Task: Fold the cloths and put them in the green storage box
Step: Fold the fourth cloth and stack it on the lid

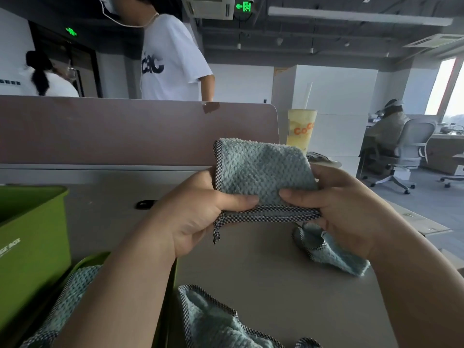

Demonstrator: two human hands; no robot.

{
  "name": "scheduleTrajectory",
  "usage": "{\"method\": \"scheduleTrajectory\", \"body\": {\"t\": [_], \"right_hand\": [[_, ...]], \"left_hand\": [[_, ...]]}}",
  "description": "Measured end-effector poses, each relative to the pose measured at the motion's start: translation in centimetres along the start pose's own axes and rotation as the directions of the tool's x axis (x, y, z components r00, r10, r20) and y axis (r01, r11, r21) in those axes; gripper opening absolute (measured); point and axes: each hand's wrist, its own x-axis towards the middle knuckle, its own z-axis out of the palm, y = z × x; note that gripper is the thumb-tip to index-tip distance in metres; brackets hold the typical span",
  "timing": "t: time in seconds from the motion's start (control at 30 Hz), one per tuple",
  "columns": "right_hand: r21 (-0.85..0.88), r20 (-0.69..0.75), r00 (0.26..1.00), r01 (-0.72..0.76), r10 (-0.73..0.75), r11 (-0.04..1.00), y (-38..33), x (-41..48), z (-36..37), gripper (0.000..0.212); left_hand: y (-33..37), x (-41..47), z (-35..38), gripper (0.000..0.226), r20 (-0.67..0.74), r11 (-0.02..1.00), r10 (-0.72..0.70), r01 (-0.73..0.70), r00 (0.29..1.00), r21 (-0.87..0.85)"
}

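Fingers [238, 200] of left hand [200, 217] and right hand [339, 209] pinch folded cloth [263, 172] at its checked bottom hem; open tabletop [251, 262] just below, green storage box [32, 234] well left.

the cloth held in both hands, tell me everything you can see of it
The held cloth is pale blue-green, waffle-textured terry with a black-and-white checked hem. It is folded, raised above the grey table, hemmed edges nearest the person. The left hand and right hand pinch its lower corners, thumbs on top.

Drink cup [301, 130]: "CoCo". Green box [32, 222]: "…GE BOX", partly cut off. Exit sign [244, 6], pictogram, on ceiling.
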Motion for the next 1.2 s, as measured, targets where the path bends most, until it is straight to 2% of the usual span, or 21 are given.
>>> {"method": "scheduleTrajectory", "body": {"t": [0.23,0.33,0.43,0.57,0.63,0.7,0.77,0.87,0.9,1.0,1.13,1.2], "right_hand": [[0.095,-0.084,0.994,-0.063,0.071,0.993,0.4,-0.1,1.4,0.024],[0.096,-0.115,0.985,-0.115,0.126,0.989,1.5,0.2,3.9,0.015],[0.084,-0.151,0.972,-0.167,0.178,0.982,3.4,0.2,8.0,0.01],[0.08,-0.028,0.963,-0.264,0.267,0.961,6.3,-1.0,14.5,0.01],[0.142,-0.087,0.983,-0.146,0.159,0.979,7.2,-1.6,17.0,0.011],[0.073,-0.177,0.984,-0.003,0.016,0.997,8.1,-1.7,19.0,0.011],[-0.096,-0.164,0.985,-0.06,0.044,0.994,9.7,-1.8,20.8,0.009],[-0.22,-0.11,0.948,-0.317,0.3,0.922,12.4,-1.8,22.3,0.021],[-0.251,-0.126,0.938,-0.345,0.323,0.904,12.8,-1.9,22.4,0.027],[-0.315,-0.183,0.951,-0.298,0.25,0.901,13.1,-2.1,22.4,0.033],[-0.298,-0.211,0.97,-0.184,0.123,0.937,12.7,-2.6,22.3,0.032],[-0.354,-0.246,0.969,-0.117,0.028,0.928,12.7,-2.4,22.1,0.029]], "left_hand": [[-0.1,-0.7,-1.4,0.019,0.041,0.994,-0.103,0.101,0.994,0.048],[-0.8,-1.7,-2.8,0.02,-0.065,0.989,-0.141,0.144,0.988,0.034],[-2.7,-3.2,-5.5,0.025,-0.255,0.986,-0.152,0.166,0.955,0.031],[-5.4,-7.0,-9.9,0.041,-0.503,0.995,-0.032,0.073,0.864,0.062],[-5.6,-9.4,-11.2,0.048,-0.588,0.994,0.105,-0.059,0.802,0.097],[-6.1,-11.3,-12.5,0.043,-0.619,0.981,0.181,-0.093,0.764,0.171],[-7.6,-12.1,-14.0,0.04,-0.645,0.981,0.091,0.042,0.759,0.189],[-10.2,-13.1,-15.6,0.047,-0.646,0.952,-0.178,0.297,0.742,0.079],[-10.9,-13.4,-15.8,0.049,-0.644,0.94,-0.212,0.334,0.735,0.072],[-12.0,-13.8,-15.9,0.047,-0.66,0.949,-0.142,0.292,0.737,0.121],[-11.0,-13.9,-15.6,0.044,-0.624,0.944,0.099,0.124,0.775,0.304],[-10.8,-13.8,-15.5,0.042,-0.586,0.931,0.125,0.11,0.801,0.349]]}}
